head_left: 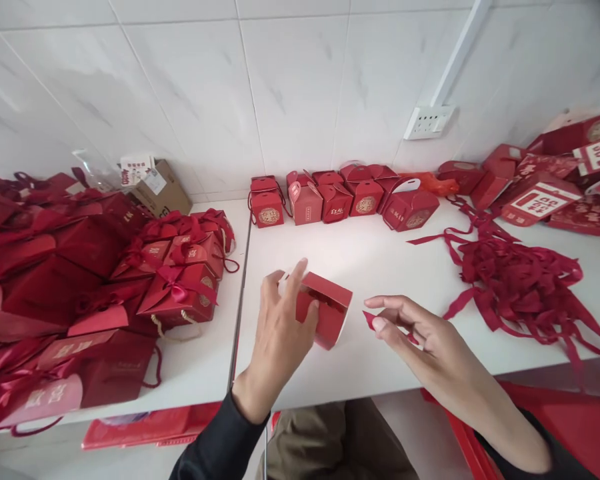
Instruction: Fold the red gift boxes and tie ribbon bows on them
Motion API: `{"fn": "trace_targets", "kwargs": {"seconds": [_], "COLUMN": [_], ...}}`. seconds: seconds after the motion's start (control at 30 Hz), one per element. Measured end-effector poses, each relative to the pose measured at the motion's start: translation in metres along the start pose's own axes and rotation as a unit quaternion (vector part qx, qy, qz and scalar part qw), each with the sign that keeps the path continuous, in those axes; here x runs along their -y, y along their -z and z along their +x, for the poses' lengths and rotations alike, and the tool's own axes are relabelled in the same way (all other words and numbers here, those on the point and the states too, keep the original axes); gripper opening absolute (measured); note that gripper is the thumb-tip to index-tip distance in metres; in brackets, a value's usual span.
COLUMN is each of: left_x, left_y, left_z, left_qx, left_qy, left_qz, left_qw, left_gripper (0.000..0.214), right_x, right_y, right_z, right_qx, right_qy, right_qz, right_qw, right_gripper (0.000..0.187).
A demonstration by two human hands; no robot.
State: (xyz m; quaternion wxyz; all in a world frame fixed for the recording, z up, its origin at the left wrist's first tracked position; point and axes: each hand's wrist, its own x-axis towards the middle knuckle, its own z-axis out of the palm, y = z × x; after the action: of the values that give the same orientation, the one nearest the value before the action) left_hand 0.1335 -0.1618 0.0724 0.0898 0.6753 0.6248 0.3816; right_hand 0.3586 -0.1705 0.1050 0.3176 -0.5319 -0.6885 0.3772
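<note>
On the white table, a small red gift box (330,317) lies tilted, its underside or open side towards me. My left hand (284,320) grips it from the left, thumb at its hollow and index finger raised over its far edge. To the right of the box, apart from it, my right hand (415,327) is closed in a pinch. A red ribbon (369,320) pokes out between its thumb and fingers; the rest of that ribbon is mostly hidden in the palm. A heap of loose red ribbons (523,277) lies to the right of this hand.
Folded red boxes (307,199) stand along the tiled wall. Many bow-tied boxes (180,287) are piled at left, near a brown carton (163,190). More red boxes (543,193) fill the back right, below a wall socket (429,123). The table's front edge runs before my knees.
</note>
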Motion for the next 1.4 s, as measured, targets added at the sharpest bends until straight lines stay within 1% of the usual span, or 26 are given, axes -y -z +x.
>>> {"fn": "trace_targets", "kwargs": {"seconds": [0.03,0.1,0.17,0.23,0.33,0.4,0.47,0.63,0.8,1.0,1.27,1.4], "left_x": [-0.001,-0.003,-0.005,-0.007,-0.012,-0.016,-0.019,-0.024,-0.025,-0.025,-0.028,-0.029], "left_y": [0.003,0.006,0.008,0.009,0.008,0.008,0.008,0.008,0.01,0.01,0.007,0.007], "left_z": [-0.004,-0.009,-0.011,-0.009,-0.004,0.0,0.004,0.01,0.012,0.01,0.014,0.014], "left_qx": [-0.013,-0.015,0.0,0.002,-0.022,-0.022,-0.008,0.045,0.077,0.069,0.065,0.066], "left_qy": [-0.03,-0.085,-0.106,-0.105,-0.12,-0.148,-0.166,-0.137,-0.119,-0.117,-0.12,-0.129], "left_qz": [0.026,0.069,0.093,0.11,0.13,0.119,0.086,0.014,-0.028,-0.052,-0.072,-0.08], "left_qw": [0.999,0.994,0.99,0.988,0.984,0.982,0.982,0.99,0.989,0.989,0.988,0.986], "left_gripper": [0.049,0.03,0.02,0.018,0.018,0.02,0.021,0.021,0.021,0.019,0.016,0.017], "right_x": [0.0,-0.001,-0.002,-0.002,0.0,0.004,0.009,0.019,0.017,0.016,0.013,0.008], "right_y": [0.001,0.002,0.001,0.0,-0.002,-0.004,-0.004,-0.006,-0.006,-0.004,-0.005,-0.006], "right_z": [0.0,0.004,0.01,0.018,0.028,0.031,0.033,0.035,0.036,0.036,0.037,0.037], "right_qx": [0.015,0.044,0.071,0.091,0.108,0.112,0.112,0.107,0.111,0.132,0.139,0.118], "right_qy": [-0.015,-0.04,-0.059,-0.069,-0.076,-0.083,-0.085,-0.101,-0.124,-0.133,-0.127,-0.143], "right_qz": [0.009,0.018,0.031,0.052,0.094,0.123,0.147,0.186,0.199,0.189,0.192,0.201], "right_qw": [1.0,0.998,0.995,0.992,0.987,0.982,0.979,0.972,0.966,0.964,0.963,0.962], "right_gripper": [0.035,0.034,0.034,0.034,0.032,0.031,0.029,0.028,0.03,0.039,0.043,0.043]}}
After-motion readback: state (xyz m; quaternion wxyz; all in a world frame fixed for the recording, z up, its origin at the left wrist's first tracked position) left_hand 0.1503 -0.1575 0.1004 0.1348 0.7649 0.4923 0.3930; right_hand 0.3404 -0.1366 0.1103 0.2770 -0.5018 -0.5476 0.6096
